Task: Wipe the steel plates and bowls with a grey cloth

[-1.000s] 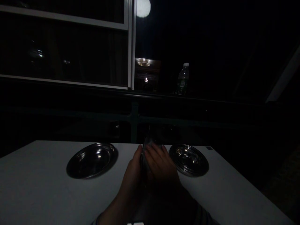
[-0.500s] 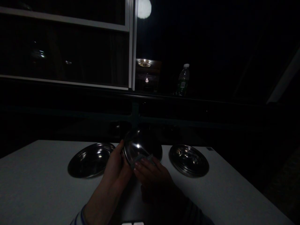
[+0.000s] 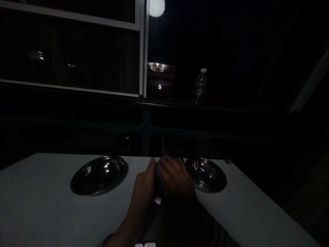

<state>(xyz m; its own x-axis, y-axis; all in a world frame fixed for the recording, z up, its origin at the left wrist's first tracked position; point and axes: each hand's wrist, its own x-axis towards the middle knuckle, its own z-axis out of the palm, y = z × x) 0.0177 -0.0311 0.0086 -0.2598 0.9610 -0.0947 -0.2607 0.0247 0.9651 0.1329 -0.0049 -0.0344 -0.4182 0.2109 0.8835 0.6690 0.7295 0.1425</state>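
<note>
The left hand (image 3: 144,187) is gripping a shiny bowl (image 3: 157,199) edge-on above the table (image 3: 46,212); the right hand (image 3: 181,183), partly blocking it, is pressing a grey cloth (image 3: 159,173) there, metal dishes (image 3: 99,175) flanking both.

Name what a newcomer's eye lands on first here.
Probably the round white glow at top centre, brightest in a very dark scene. Then the shiny plate at left and stacked dishes at right on the white table. Between these, the left grip and right grip sit around a dim dish and grey cloth.
</note>
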